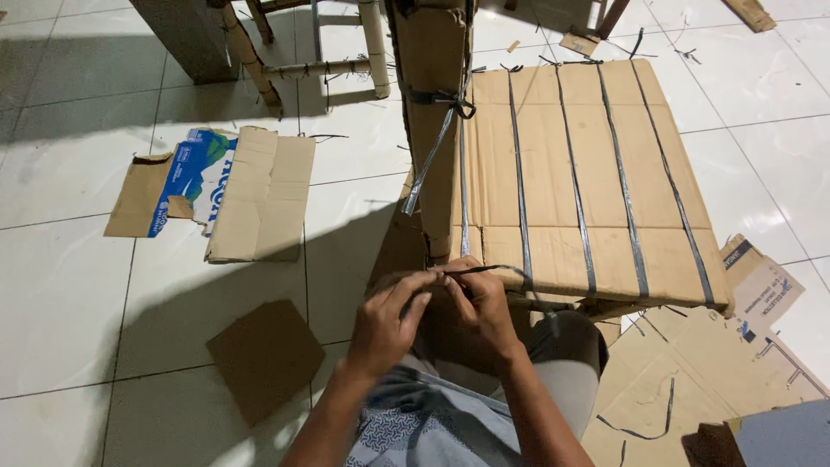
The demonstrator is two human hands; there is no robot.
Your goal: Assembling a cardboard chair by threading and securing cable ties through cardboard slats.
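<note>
A cardboard chair seat (588,182) wrapped with several dark plastic straps stands in front of me, its backrest panel (432,104) rising at the left with a knotted strap. My left hand (389,320) and my right hand (480,307) meet at the seat's near left corner. Both pinch the end of one dark strap (493,270) that runs up over the seat edge. My knee in grey trousers (562,355) lies just under the seat's front edge.
Flattened cardboard pieces lie on the white tiled floor: a printed blue and white one (216,190) at the left, a brown square (264,355) near my left arm, more sheets (692,372) at the right. Furniture legs (251,60) wrapped in paper stand at the back.
</note>
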